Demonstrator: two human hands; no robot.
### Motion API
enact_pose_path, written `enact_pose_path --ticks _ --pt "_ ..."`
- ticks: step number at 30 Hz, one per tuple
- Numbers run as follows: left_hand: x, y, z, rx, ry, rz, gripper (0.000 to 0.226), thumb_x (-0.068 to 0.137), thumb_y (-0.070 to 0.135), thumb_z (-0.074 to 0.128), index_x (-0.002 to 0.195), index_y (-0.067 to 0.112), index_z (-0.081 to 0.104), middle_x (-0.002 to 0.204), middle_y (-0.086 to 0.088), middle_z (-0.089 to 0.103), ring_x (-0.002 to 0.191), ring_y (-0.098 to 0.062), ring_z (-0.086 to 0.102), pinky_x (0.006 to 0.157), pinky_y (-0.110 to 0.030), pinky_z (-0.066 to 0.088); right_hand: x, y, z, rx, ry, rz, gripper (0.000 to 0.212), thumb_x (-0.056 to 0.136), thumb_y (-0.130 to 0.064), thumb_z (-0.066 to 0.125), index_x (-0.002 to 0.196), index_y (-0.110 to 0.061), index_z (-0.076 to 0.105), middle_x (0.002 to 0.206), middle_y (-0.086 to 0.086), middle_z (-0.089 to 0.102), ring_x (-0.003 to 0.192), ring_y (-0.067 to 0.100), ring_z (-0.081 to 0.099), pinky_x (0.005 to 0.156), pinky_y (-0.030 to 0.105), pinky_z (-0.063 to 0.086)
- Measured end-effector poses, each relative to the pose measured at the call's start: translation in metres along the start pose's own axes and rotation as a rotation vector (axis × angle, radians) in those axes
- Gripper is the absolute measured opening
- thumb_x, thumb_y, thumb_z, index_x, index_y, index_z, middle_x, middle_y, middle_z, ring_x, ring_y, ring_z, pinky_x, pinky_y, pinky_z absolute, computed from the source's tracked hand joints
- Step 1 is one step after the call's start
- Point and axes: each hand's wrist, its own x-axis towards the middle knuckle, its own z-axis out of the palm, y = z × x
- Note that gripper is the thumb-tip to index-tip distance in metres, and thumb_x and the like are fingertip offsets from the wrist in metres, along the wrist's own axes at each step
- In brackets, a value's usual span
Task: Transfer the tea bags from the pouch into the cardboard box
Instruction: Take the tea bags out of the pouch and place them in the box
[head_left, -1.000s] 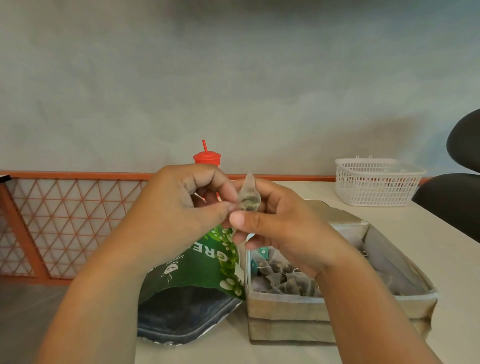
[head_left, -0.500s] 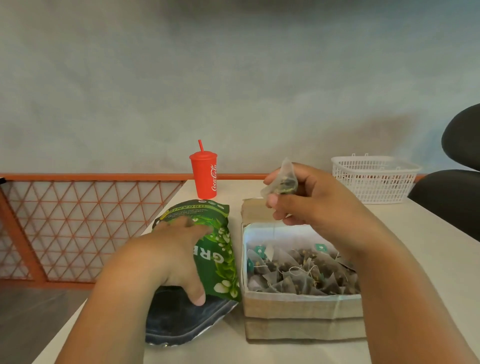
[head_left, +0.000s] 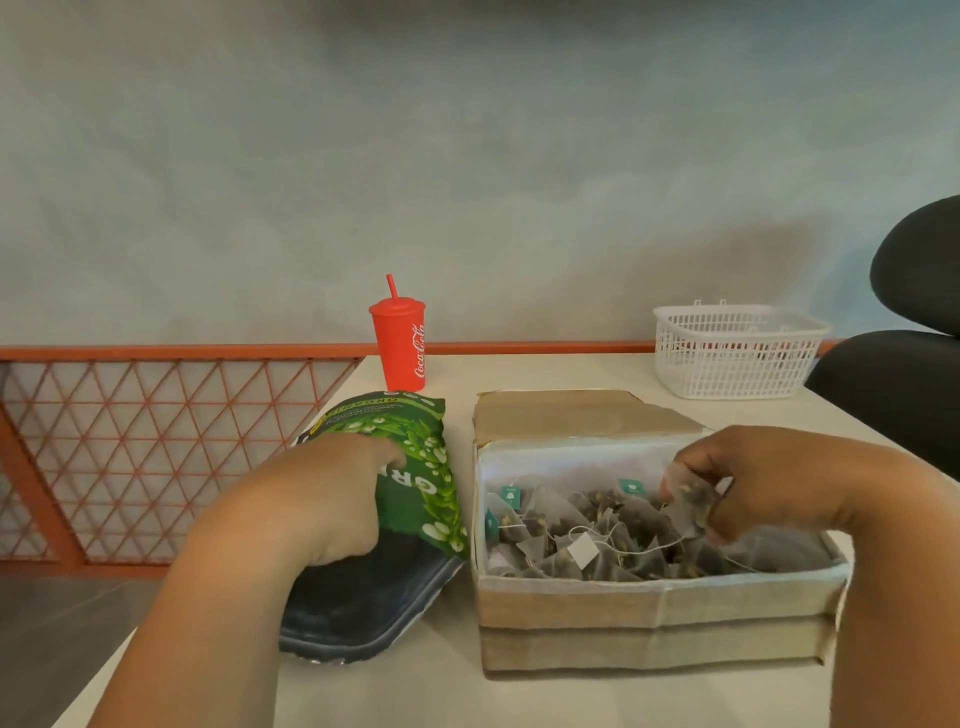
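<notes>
The right grip (head_left: 769, 483) hangs low inside the cardboard box (head_left: 649, 608), its fingertips pinching one tea bag (head_left: 691, 501) just above the pile of tea bags (head_left: 587, 530) lying there. The left grip (head_left: 322, 499) holds the pouch (head_left: 421, 467) down on the desk (head_left: 519, 696), thumb across the green face and the other fingers hidden. A white tag (head_left: 582, 551) lies loose on its string atop the pile. I'd guess a finger could snag it on the way out and drag bags over the wall. The pouch's dark mouth faces the desk edge, so a careless tug might spill whatever remains inside.
</notes>
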Motion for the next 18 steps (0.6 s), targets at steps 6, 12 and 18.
enact_pose_path --ticks 6,12,18 --pt "-0.004 -0.005 -0.008 -0.118 0.258 0.016 0.046 0.078 0.001 0.057 0.109 0.035 0.055 0.109 0.003 0.053 0.089 -0.015 0.049 0.061 -0.020 0.040 0.000 0.002 -0.002 0.057 0.059 0.057 0.033 0.072 -0.012 0.075 0.097 -0.030 0.063 0.096 -0.008 0.066 0.087 0.008 0.060 0.075 0.014 0.042" --pt "-0.002 -0.003 -0.015 -0.190 0.447 0.009 0.038 0.079 -0.007 0.053 0.088 0.030 0.057 0.102 0.000 0.057 0.090 -0.016 0.052 0.064 -0.023 0.036 0.006 -0.004 0.001 0.073 0.193 -0.012 0.030 0.077 -0.025 0.072 0.102 -0.036 0.058 0.087 -0.012 0.068 0.086 0.009 0.060 0.075 0.017 0.039" --pt "-0.006 0.001 -0.019 -0.338 0.739 0.059 0.030 0.077 -0.003 0.058 0.070 0.026 0.059 0.070 0.006 0.057 0.069 -0.019 0.057 0.055 -0.023 0.040 0.004 -0.048 0.008 0.111 0.322 -0.233 0.025 0.081 -0.029 0.066 0.102 -0.041 0.060 0.094 -0.014 0.064 0.084 0.003 0.062 0.079 0.026 0.052"
